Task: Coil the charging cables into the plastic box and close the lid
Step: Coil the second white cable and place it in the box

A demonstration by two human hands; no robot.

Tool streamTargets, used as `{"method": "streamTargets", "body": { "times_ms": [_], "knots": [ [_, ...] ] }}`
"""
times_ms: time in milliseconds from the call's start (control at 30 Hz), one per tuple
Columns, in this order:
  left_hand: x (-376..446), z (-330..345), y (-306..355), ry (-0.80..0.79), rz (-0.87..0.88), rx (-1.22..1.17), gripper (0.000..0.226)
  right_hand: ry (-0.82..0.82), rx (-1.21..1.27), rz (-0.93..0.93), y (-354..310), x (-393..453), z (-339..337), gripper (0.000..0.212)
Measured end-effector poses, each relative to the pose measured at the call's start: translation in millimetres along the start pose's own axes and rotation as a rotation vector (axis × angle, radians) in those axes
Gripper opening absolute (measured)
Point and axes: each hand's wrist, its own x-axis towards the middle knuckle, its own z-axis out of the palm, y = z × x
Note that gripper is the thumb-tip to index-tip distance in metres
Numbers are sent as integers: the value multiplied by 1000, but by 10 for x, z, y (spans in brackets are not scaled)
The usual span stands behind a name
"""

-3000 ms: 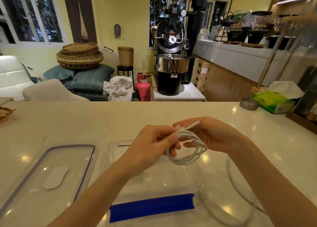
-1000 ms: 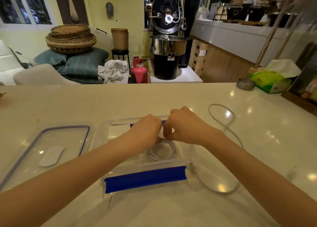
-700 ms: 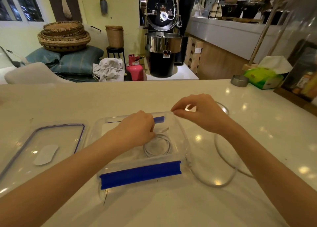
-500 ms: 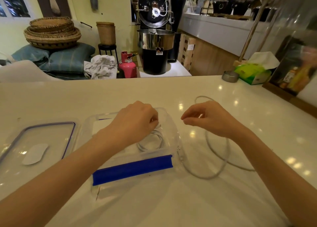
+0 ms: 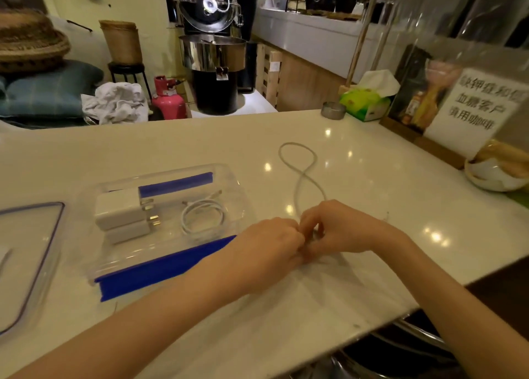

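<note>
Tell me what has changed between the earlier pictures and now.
The coiled cable was let go and now lies in the plastic box. Both the left hand and the right hand moved right and took hold of the second cable on the counter. The lid stayed left of the box.

White sign [image 5: 472, 109] at right edge of counter, behind clear cover: three rows of black Chinese print, blurred and cut off on the right. Partly legible: bottom row "请用咖啡", middle row ends "客户", top row too smeared to read with confidence. Green tissue box [image 5: 365, 104]: print too small to read. No other legible text, brands or numbers.
</note>
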Motion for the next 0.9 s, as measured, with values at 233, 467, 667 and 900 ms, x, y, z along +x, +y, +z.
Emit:
{"method": "streamTargets", "body": {
  "times_ms": [233, 467, 667, 900],
  "knots": [
    [8, 192, -69, 35, 0, -61, 33, 9, -10, -37, 62, -118, 14, 11],
    [-37, 135, -52, 109, -65, -204, 29, 60, 65, -81, 95, -127, -170, 4],
    [31, -283, -4, 94, -254, -1166, 23, 225, 372, -249, -48, -90, -582, 9],
    [79, -666, -171, 98, -183, -1593, 35, 378, 571, -398, -278, 257, -730, 9]
  ]
}}
